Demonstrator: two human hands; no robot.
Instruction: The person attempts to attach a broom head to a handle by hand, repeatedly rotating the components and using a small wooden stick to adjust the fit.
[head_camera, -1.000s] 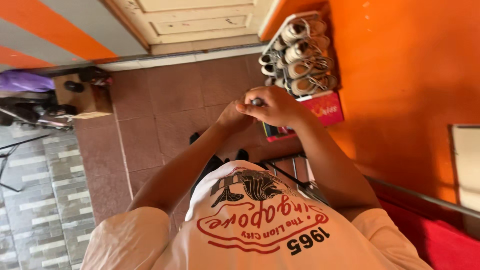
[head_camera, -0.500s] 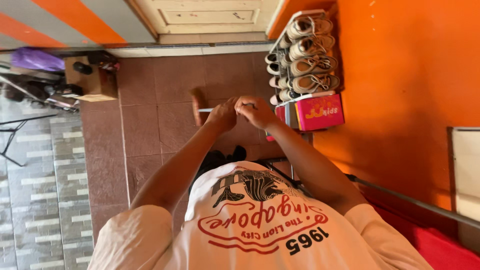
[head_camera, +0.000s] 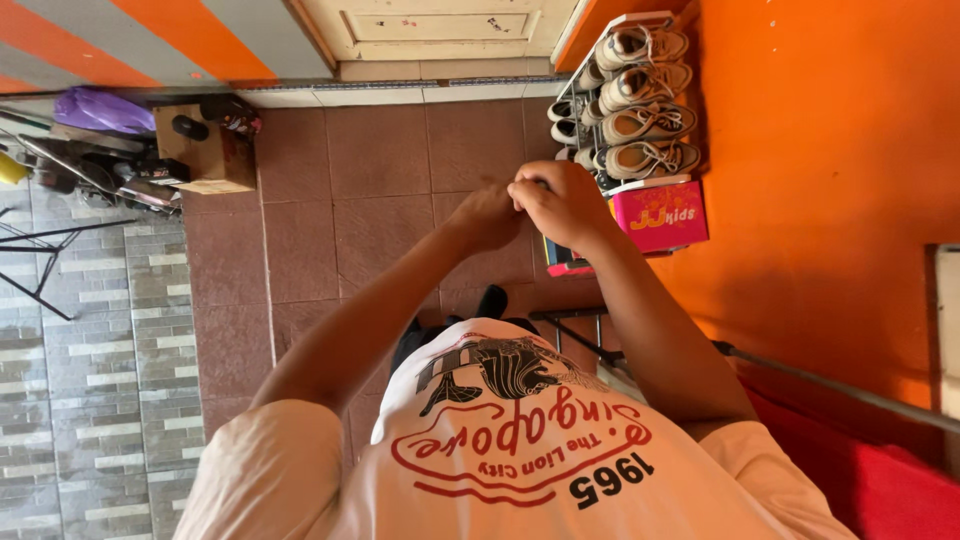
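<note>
Both hands meet over the tiled floor (head_camera: 300, 250), before the shoe rack (head_camera: 630, 110). Right hand (head_camera: 562, 203) is clenched on something hidden; left hand (head_camera: 488, 213) pinches beside it. It seems small, light; I cannot tell more.

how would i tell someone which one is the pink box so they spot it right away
Start at the orange wall on the right and find the shoe rack standing against it, filled with pale sneakers. The pink box sits on the floor at the rack's near end. It is the only bright pink thing beside grey-white shoes.
</note>
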